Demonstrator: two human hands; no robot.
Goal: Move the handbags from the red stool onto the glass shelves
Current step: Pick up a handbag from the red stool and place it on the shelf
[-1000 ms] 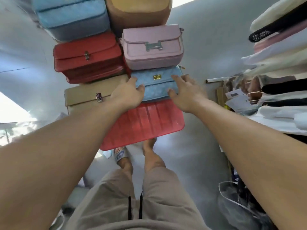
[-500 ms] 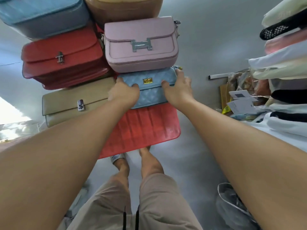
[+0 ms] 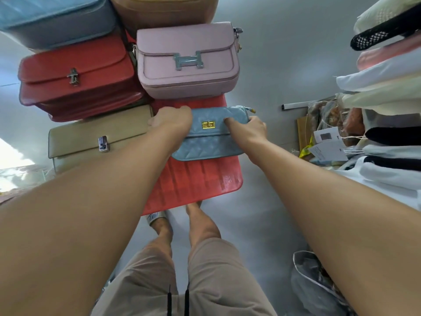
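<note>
1. Small blue quilted handbag (image 3: 209,144) with a gold turn clasp, held at both ends over the seat of the red stool (image 3: 196,185); resting or lifted, cannot tell.
2. Left hand (image 3: 170,120) at the bag's left end, fingers (image 3: 175,111) curled round it, tips hidden.
3. Right hand (image 3: 249,131) at the right end, thumb pressed on the flap beside the clasp, other fingers wrapped over the top edge.
4. Just beyond the blue bag, a pink handbag (image 3: 186,62) with a silver H clasp.
5. Left of that, a red handbag (image 3: 75,76) stacked above a beige handbag (image 3: 98,137), the beige one beside the left hand.
6. Farther back, a large pale blue bag (image 3: 57,19) and a tan bag (image 3: 164,8), both cut off by the frame.
7. At right, stacked folded clothes (image 3: 385,85) with paper tags.
</note>
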